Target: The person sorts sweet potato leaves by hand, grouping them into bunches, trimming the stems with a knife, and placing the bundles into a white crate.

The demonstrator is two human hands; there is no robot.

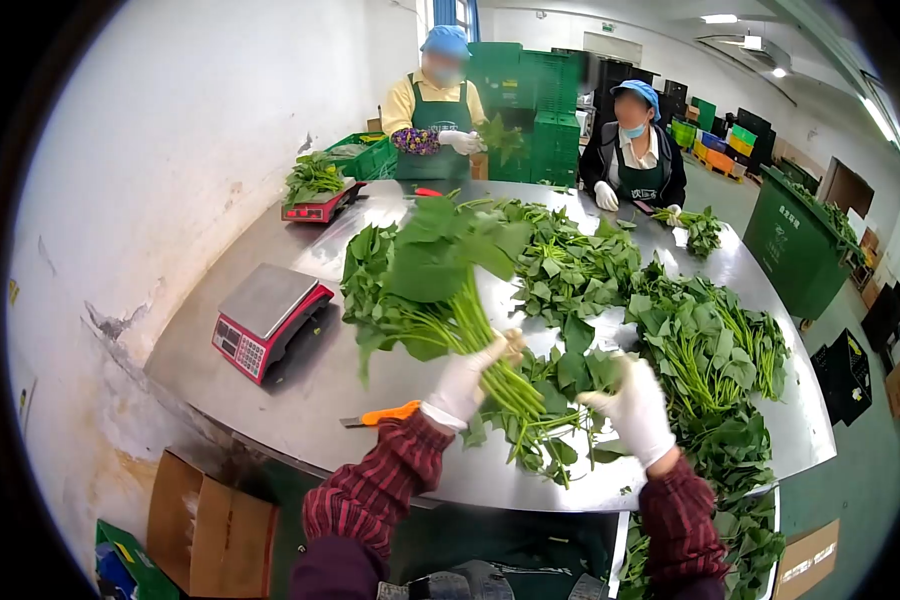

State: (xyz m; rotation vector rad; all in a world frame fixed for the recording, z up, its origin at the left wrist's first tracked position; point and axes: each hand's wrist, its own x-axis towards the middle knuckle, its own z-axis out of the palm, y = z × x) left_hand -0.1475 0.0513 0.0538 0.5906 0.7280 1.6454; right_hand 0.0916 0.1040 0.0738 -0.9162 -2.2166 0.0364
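Note:
My left hand [467, 378], in a white glove, is closed around the stems of a bunch of leafy greens [485, 345]. The leaves point away from me and the cut stems toward my right hand. My right hand [634, 412], also gloved, is just right of the stem ends, its thumb apart from its fingers. Green leaves show beside and behind its fingertips; I make out no firm hold on them. An orange-handled knife [382, 414] lies on the metal table [300, 420] beside my left wrist. Loose greens [710, 350] are heaped beyond and to the right.
A red digital scale [270, 318] stands at the left, with another scale [318, 206] bearing greens farther back. Two co-workers in green aprons [438, 115] [640, 182] stand across the table. A green bin [798, 240] is at the right; a cardboard box [215, 530] sits below left.

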